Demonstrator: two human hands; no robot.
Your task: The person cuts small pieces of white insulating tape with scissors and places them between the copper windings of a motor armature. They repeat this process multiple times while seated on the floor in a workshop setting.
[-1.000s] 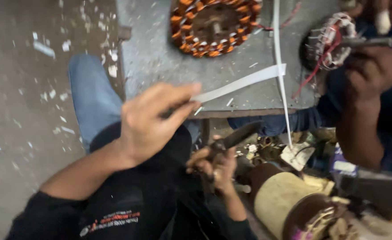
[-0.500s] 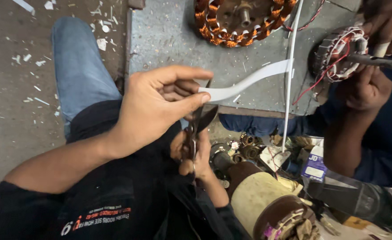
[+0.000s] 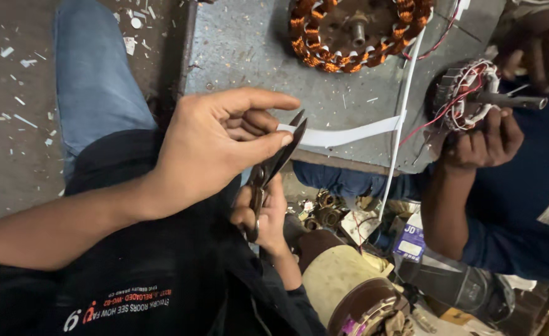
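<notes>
My left hand [image 3: 212, 146] pinches one end of a white paper strip [image 3: 349, 135] between thumb and fingers, holding it flat over the grey slab [image 3: 243, 50]. Just below, my right hand [image 3: 265, 218] grips the handles of dark scissors [image 3: 281, 158]. The blades point up and are slightly apart around the strip, right beside my left fingertips.
A copper-wound stator [image 3: 355, 31] lies on the slab at the top. At the right a co-worker's hand [image 3: 483, 140] holds a small stator with red wires [image 3: 467, 93]. A long thin white strip [image 3: 402, 112] hangs down. A cream motor body [image 3: 343, 280] and small parts lie below.
My right hand has raised the scissors from near my lap up to the strip. My left hand kept hold of the strip throughout.
</notes>
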